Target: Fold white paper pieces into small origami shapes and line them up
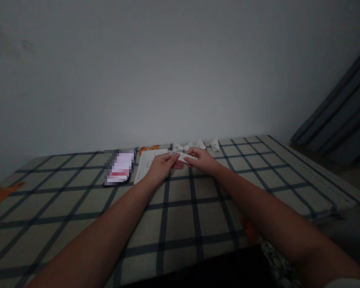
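Observation:
A small folded piece of white paper [183,157] is stretched between my two hands, just above the checked cloth. My left hand [163,165] pinches its left end between thumb and fingers. At its right end, my right hand [202,161] grips it the same way, thumb on top. Right behind my hands, several small folded paper shapes [215,145] stand in a row near the wall. Printed sheets of paper [144,164] lie flat beside my left hand, partly covered by it.
A phone [120,167] with a lit, pixelated screen lies left of the sheets. The cloth-covered surface [180,224] has a dark blue grid and orange patches, and meets a plain wall [180,72] at the back. A dark curtain [342,108] hangs at the right.

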`<control>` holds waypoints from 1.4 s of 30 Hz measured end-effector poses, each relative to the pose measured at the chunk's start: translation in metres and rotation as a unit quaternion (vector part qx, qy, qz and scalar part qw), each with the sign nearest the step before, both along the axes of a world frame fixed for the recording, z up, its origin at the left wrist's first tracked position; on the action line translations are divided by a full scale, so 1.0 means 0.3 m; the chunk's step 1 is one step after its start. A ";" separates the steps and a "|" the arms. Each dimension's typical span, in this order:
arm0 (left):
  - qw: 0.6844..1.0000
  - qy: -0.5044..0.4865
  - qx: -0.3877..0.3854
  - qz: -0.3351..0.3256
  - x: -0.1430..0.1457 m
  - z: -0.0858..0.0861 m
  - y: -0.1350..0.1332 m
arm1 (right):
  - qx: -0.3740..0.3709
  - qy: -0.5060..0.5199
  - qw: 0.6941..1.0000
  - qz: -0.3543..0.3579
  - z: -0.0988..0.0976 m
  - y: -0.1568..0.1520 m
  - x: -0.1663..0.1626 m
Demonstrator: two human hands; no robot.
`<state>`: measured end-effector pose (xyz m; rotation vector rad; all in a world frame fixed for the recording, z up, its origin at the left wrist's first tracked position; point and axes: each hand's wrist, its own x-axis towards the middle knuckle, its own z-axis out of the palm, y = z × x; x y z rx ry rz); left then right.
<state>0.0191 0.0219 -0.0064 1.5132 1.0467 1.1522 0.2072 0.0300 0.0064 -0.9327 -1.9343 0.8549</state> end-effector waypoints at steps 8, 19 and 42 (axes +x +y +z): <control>0.999 -0.035 -0.008 -0.036 0.008 0.003 -0.001 | -0.051 0.071 0.996 0.007 -0.005 0.009 0.003; 0.998 -0.033 -0.037 -0.042 0.011 0.014 -0.012 | -0.037 0.074 0.996 0.010 -0.027 0.026 -0.003; 0.998 -0.024 0.051 0.014 -0.010 0.011 0.003 | -0.062 0.074 0.995 0.039 -0.030 0.024 -0.002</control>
